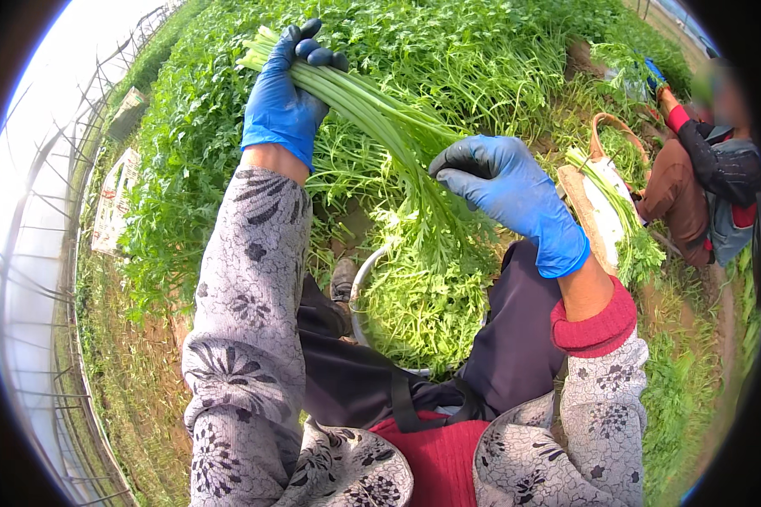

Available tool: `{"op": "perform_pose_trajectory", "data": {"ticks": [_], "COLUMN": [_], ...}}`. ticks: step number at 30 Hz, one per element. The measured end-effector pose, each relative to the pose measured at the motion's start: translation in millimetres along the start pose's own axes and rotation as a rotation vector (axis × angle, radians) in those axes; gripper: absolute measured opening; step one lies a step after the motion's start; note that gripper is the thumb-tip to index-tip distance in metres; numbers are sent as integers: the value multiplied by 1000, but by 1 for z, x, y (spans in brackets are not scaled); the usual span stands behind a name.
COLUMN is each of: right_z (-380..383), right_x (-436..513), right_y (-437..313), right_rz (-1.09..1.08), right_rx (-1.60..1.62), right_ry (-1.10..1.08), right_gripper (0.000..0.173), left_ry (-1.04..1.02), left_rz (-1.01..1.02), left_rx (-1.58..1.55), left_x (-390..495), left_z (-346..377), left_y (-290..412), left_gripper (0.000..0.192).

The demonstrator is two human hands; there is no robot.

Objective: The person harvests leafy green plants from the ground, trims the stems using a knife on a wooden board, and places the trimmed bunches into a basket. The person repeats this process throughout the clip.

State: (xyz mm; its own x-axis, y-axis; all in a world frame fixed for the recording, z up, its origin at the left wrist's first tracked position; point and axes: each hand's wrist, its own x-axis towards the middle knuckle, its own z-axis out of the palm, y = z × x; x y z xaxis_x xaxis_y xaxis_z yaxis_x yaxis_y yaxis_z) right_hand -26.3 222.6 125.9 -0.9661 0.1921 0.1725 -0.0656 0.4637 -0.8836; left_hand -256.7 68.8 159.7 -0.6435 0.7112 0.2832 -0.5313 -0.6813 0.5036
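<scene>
My left hand [285,95], in a blue glove with dark-stained fingers, is wrapped around a bunch of leafy green stalks [361,101]. The pale cut ends stick out past its thumb side, and the leafy tops droop down to the right. At the edge of those leaves is my right hand [507,190], gloved alike, with thumb and fingers curled together. Whether a leaf is pinched between its fingertips is hidden. Beneath the drooping tops, between my legs, a round pale tub [357,298] is heaped with loose green leaves [425,317].
Dense leafy crop [418,38] grows ahead. On the right, a bundle of stalks [615,203] lies across a white-topped box [586,209] beside a handled basket [618,127]. A co-worker [691,184] crouches there. A printed crate [115,203] stands left, near the greenhouse wall [32,253].
</scene>
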Motion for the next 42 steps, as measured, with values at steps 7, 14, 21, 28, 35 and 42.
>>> {"op": "perform_pose_trajectory", "data": {"ticks": [7,14,21,28,35,42], "right_z": [27,23,23,31,46,56], "right_x": [21,24,29,29,24,16], "right_y": [9,8,11,20,22,19], "right_rz": [-29,215,179,168,224,105], "right_rx": [-215,513,193,495,362,447], "right_ry": [-46,-282,-207,-356,-216,-242], "right_gripper": [26,27,29,16,21,24], "left_ry": [117,259,221,247,257,188], "left_rz": [106,199,154,181,277,284], "left_rx": [16,54,148,134,260,396], "left_x": [-15,-24,-20,-14,-33,-48], "left_z": [5,7,-2,3,35,41], "left_y": [-6,-8,-13,-35,-55,-62], "left_gripper": [26,20,29,20,24,26]}}
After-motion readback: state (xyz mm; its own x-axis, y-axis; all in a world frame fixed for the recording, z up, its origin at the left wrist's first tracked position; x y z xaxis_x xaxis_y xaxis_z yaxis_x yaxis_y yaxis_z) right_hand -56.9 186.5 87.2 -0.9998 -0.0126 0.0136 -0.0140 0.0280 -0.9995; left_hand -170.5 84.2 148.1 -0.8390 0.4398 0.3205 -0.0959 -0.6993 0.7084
